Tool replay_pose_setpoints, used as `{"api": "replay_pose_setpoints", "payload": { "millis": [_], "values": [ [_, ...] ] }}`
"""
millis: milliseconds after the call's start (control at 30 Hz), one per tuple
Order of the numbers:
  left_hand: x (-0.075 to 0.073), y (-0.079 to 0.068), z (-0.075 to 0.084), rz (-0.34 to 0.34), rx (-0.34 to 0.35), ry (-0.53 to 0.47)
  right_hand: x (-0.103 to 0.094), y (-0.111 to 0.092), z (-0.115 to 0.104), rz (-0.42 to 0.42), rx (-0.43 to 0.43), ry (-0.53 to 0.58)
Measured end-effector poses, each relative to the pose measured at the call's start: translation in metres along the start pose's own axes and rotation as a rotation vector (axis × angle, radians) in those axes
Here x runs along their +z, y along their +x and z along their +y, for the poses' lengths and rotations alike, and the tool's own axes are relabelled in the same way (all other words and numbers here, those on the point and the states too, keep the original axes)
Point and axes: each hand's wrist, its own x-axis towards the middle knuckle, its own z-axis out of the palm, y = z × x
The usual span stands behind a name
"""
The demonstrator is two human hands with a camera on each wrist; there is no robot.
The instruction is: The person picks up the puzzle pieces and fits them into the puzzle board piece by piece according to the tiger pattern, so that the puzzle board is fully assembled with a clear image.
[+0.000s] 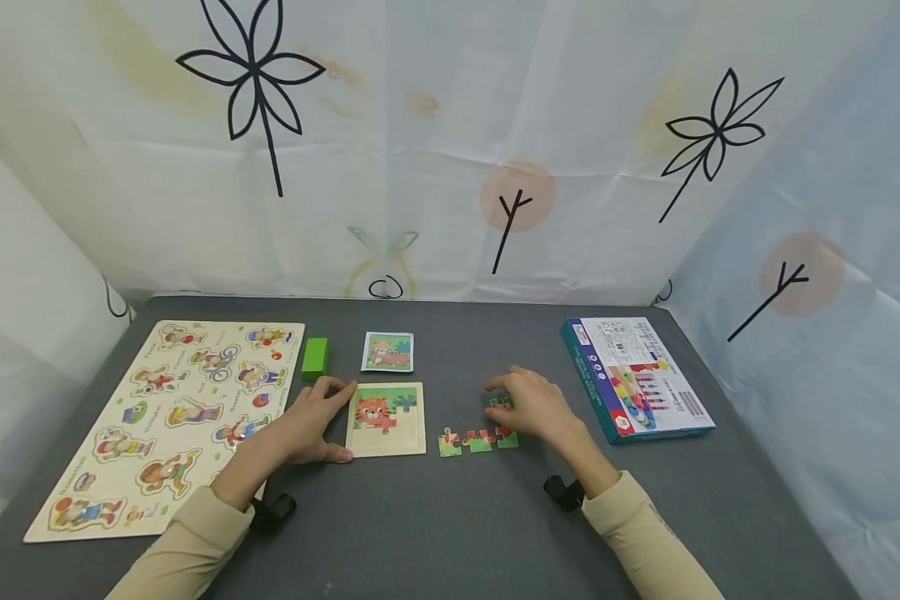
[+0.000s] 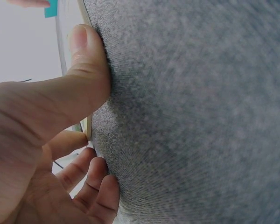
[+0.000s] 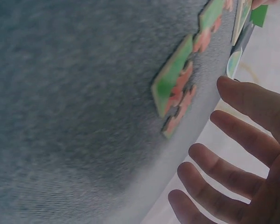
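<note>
A small square wooden puzzle board (image 1: 408, 442) lies on the table, partly filled with a picture of an orange animal. My left hand (image 1: 309, 423) rests against its left side, thumb by the lower corner and forefinger by the upper one. In the left wrist view the thumb (image 2: 86, 51) lies along the board's pale edge. My right hand (image 1: 534, 403) hovers palm down over loose puzzle pieces (image 1: 478, 442), partly hiding some. The right wrist view shows its fingers (image 3: 242, 133) spread and holding nothing, above and beside the red and green pieces (image 3: 170, 84).
Behind the board lies a picture card (image 1: 388, 352) with a similar animal, next to a green block (image 1: 315, 358). A large board with figures (image 1: 217, 358) fills the left side, partly under my left forearm. A blue and white box (image 1: 637, 379) lies at right. Printed cloth (image 1: 435, 150) hangs around the table.
</note>
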Motion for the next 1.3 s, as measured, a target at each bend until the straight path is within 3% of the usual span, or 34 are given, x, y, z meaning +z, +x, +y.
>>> {"api": "replay_pose_setpoints", "payload": {
  "millis": [1033,1300],
  "values": [
    [-0.001,-0.002,0.004,-0.003,-0.021,-0.004,0.013,0.001,0.010,0.016,-0.013,0.017],
    [0.001,0.000,0.002,-0.008,-0.022,-0.005,0.013,0.003,0.002,0.028,-0.020,0.026]
  ]
}}
